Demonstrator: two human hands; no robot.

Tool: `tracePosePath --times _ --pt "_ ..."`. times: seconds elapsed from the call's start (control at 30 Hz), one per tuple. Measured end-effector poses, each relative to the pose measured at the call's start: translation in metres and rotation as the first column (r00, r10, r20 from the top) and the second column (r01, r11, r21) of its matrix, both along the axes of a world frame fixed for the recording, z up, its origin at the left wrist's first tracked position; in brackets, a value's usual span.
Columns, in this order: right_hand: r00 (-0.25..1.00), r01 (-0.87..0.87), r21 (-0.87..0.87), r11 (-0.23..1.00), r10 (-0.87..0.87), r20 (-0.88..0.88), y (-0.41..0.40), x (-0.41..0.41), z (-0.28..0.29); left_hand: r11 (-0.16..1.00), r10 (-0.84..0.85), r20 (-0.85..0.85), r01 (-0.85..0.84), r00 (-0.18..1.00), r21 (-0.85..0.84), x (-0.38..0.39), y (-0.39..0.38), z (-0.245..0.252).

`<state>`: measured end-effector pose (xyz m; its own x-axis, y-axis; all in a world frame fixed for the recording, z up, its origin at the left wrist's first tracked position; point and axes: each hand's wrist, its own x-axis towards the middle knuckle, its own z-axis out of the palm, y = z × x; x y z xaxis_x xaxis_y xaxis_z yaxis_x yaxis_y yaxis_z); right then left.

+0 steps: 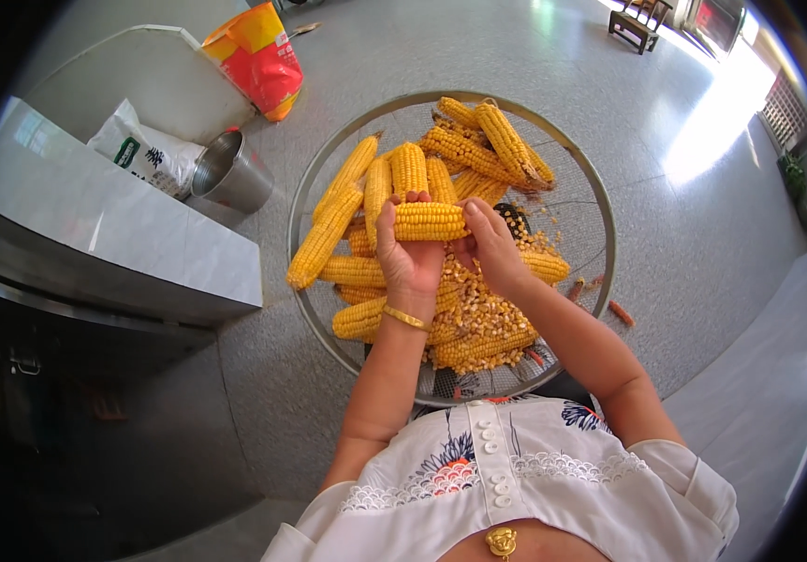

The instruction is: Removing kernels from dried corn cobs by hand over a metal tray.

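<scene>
A husked ear of yellow corn (430,221) lies crosswise in my left hand (410,260), whose palm faces up beneath it. The thumb and fingers of my right hand (491,239) grip the ear's right end. Under both hands is a round wire-mesh sieve (295,235) with a metal rim. Loose corn kernels (484,309) are heaped in its near half. More whole ears (410,172) are piled at its far side and along its left. The kernels on the held ear look mostly in place.
Bare reddish cobs (621,313) lie by the sieve's right rim, one on the floor. A metal bucket (235,175), a white sack (147,151) and a red-yellow bag (259,63) stand at the far left. A tiled counter (122,218) borders the left. A small wooden chair (639,27) stands far off.
</scene>
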<state>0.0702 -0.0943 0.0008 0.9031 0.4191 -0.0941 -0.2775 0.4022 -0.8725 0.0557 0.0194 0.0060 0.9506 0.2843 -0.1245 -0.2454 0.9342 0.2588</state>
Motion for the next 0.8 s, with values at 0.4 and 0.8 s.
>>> tracePosePath --times 0.4,0.8 --pt "0.832 0.413 -0.264 0.872 -0.244 0.498 0.005 -0.006 -0.018 0.994 0.039 -0.051 -0.034 0.998 0.105 -0.005 -0.012 -0.002" --pt "0.96 0.261 -0.086 0.961 -0.249 0.126 0.003 -0.005 -0.006 1.0 0.02 -0.038 -0.02 0.999 0.005 -0.005 -0.005 -0.002"
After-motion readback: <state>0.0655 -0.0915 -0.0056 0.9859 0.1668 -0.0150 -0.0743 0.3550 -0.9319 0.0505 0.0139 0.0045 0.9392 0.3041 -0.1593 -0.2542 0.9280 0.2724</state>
